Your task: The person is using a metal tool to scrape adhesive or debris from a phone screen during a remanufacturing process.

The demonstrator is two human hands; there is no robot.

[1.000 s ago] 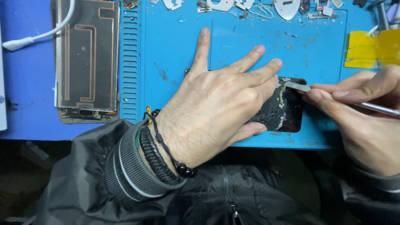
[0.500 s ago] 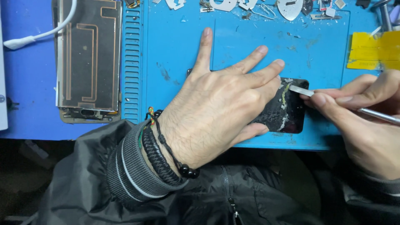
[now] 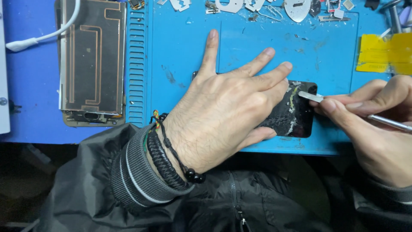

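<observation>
Under left hand (image 3: 223,107), black panel (image 3: 296,116)

Metal tool (image 3: 312,96) tip slid slightly left and down along the black panel (image 3: 296,116), right hand (image 3: 377,129) shifted a little lower, left hand (image 3: 227,111) fingers (image 3: 274,71) barely moved

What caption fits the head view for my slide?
Left hand pins a black phone panel to the blue mat while the right hand works a metal tool at its edge.
</observation>
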